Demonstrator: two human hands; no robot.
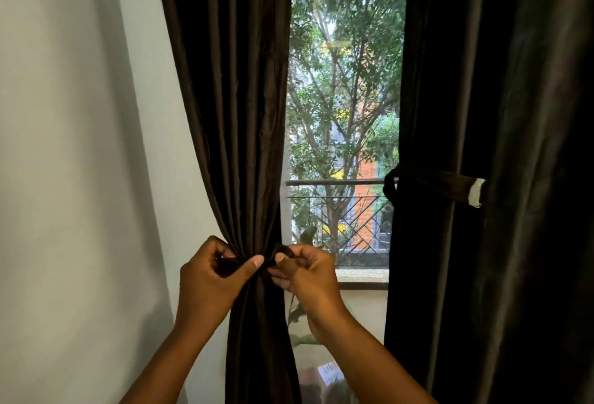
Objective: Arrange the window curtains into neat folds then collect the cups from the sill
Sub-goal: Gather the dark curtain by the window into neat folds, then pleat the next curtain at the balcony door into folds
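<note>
My left hand (210, 278) and right hand (302, 270) pinch the tie band around the left curtain (238, 114); it looks soft, heavy, best gathered at this waist.

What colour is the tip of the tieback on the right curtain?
White, on an otherwise dark brown tieback; the tip shows clearly in the head view.

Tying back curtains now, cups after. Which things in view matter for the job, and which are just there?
Job:
left curtain, gathered
tie band around it, pinched by left hand and right hand
right curtain, already held by its tie
sill; no cups visible on it

Just there:
wall
plant
railing
trees
</note>
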